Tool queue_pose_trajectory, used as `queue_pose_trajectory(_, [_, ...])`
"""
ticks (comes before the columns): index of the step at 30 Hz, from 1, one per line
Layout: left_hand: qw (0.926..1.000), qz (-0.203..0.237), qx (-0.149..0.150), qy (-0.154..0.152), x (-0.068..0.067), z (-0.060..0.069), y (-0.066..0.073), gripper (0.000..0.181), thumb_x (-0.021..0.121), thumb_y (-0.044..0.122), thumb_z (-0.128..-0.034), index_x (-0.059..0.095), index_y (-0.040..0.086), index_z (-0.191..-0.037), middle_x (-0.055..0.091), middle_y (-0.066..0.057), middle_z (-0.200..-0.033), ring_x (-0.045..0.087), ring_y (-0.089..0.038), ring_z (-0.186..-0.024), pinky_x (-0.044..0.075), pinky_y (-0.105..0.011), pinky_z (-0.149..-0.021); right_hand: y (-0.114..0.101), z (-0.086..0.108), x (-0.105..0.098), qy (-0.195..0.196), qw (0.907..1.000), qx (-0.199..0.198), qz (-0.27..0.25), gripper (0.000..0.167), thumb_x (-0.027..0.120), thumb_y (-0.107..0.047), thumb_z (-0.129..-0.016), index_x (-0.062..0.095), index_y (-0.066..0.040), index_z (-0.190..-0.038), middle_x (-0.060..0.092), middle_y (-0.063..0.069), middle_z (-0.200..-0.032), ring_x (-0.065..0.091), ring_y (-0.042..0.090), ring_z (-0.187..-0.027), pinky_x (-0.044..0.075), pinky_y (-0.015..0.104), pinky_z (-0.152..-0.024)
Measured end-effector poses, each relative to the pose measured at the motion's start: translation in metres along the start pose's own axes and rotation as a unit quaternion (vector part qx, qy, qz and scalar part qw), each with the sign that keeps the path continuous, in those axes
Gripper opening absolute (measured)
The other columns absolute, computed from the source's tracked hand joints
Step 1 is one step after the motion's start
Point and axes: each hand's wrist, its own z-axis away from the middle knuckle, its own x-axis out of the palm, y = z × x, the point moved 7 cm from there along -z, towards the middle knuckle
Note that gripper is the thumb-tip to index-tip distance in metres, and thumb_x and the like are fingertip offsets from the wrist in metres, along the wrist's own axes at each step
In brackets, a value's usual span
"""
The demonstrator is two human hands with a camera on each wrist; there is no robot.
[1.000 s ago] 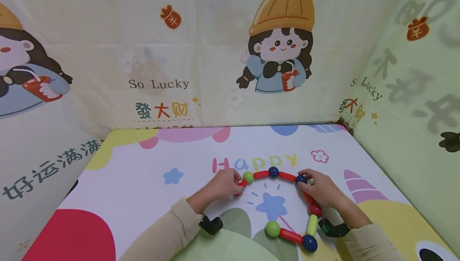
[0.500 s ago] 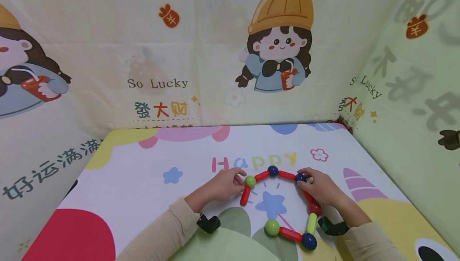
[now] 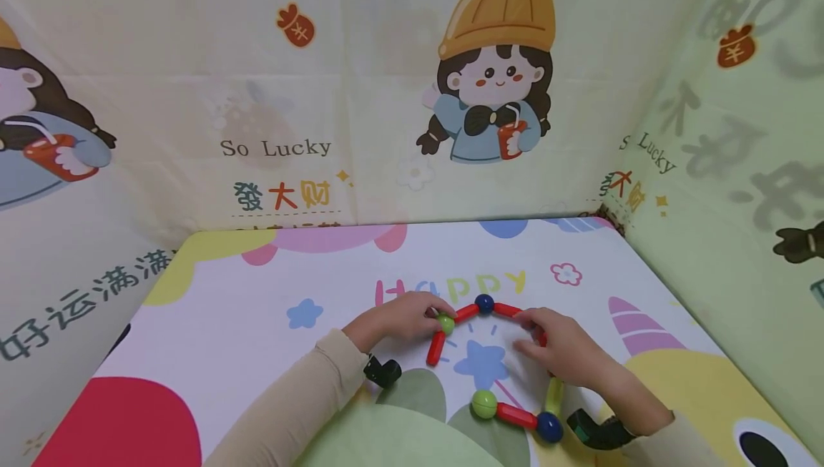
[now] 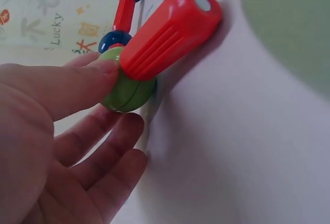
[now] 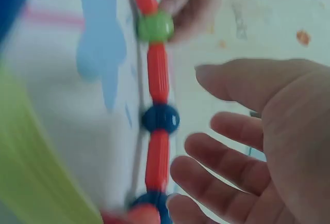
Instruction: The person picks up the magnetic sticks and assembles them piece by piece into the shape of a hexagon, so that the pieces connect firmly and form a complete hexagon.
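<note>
A chain of red magnetic rods and coloured balls curves over the printed table. My left hand [image 3: 402, 318] pinches the green ball [image 4: 129, 87] at the chain's left end, thumb on one side and a finger behind. From that ball a red rod [image 4: 172, 33] sticks out, its metal tip free. Farther along is a blue ball [image 3: 485, 303]. My right hand [image 3: 569, 349] hovers over the chain's right side, fingers spread and loosely bent, holding nothing. In the right wrist view a second blue ball [image 5: 154, 203] lies by its fingertips. This hand hides part of the chain in the head view.
Nearer to me, the chain continues with a yellow-green rod [image 3: 553, 395], a blue ball [image 3: 549, 427], a red rod [image 3: 517, 416] and another green ball [image 3: 484, 404]. A patterned cloth [image 3: 373, 95] hangs behind the table and along its sides.
My left hand has let go of the red end rod, which swung toward me, and has taken the green ball. My right hand has released the blue ball and shifted slightly nearer to me.
</note>
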Motion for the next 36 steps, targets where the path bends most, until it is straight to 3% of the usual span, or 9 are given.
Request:
queue_pose_trajectory(4, [0.9999,0.000,0.011,-0.010,-0.001,-0.001,0.001,0.029,0.065,0.015,-0.0968,0.071,0.020,-0.125,0.064,0.006,-0.118,0.053,-0.011,-0.102,0.047,-0.026,-0.087,-0.018,0.004,0.017,-0.072,0.9962,-0.026,-0.041,0.043,0.079,-0.028,-0.087,0.066,-0.003,-0.120,0.065,0.000,-0.101,0.057,0.013,-0.084,0.052,0.027,-0.071])
queue_pose_trajectory(8, [0.9999,0.003,0.008,-0.013,0.000,-0.002,0.000,0.029,0.067,0.017,-0.0967,0.070,0.019,-0.126,0.065,0.007,-0.113,0.054,-0.010,-0.099,0.048,-0.026,-0.087,-0.031,0.010,0.035,-0.139,0.9881,-0.016,-0.065,0.049,0.080,-0.034,-0.085,0.065,-0.008,-0.124,0.065,-0.003,-0.104,0.057,0.014,-0.086,0.052,0.027,-0.071])
queue_pose_trajectory(17, [0.9996,0.022,-0.007,-0.017,0.003,0.002,0.001,0.030,0.068,0.023,-0.0962,0.068,0.019,-0.126,0.065,0.006,-0.106,0.058,-0.011,-0.098,0.050,-0.028,-0.087,-0.044,0.021,0.059,-0.211,0.9751,-0.017,-0.066,0.048,0.084,-0.034,-0.081,0.065,-0.011,-0.119,0.058,-0.013,-0.090,0.053,0.008,-0.075,0.049,0.025,-0.067])
queue_pose_trajectory(24, [0.9998,0.015,-0.015,-0.006,0.005,0.002,0.002,0.028,0.070,0.026,-0.0951,0.067,0.021,-0.123,0.062,0.009,-0.102,0.057,-0.009,-0.096,0.050,-0.026,-0.084,-0.043,0.022,0.065,-0.220,0.9721,-0.005,-0.080,0.043,0.083,-0.026,-0.082,0.065,-0.011,-0.118,0.058,-0.012,-0.086,0.054,0.007,-0.074,0.050,0.023,-0.067])
queue_pose_trajectory(36, [0.9996,0.022,-0.010,0.016,0.011,0.008,0.014,0.024,0.071,0.023,-0.0932,0.066,0.017,-0.116,0.059,0.006,-0.088,0.055,-0.010,-0.086,0.049,-0.023,-0.075,-0.045,0.016,0.066,-0.195,0.9775,-0.012,-0.078,0.043,0.084,-0.027,-0.082,0.064,-0.010,-0.116,0.061,-0.011,-0.089,0.056,0.008,-0.075,0.052,0.023,-0.070])
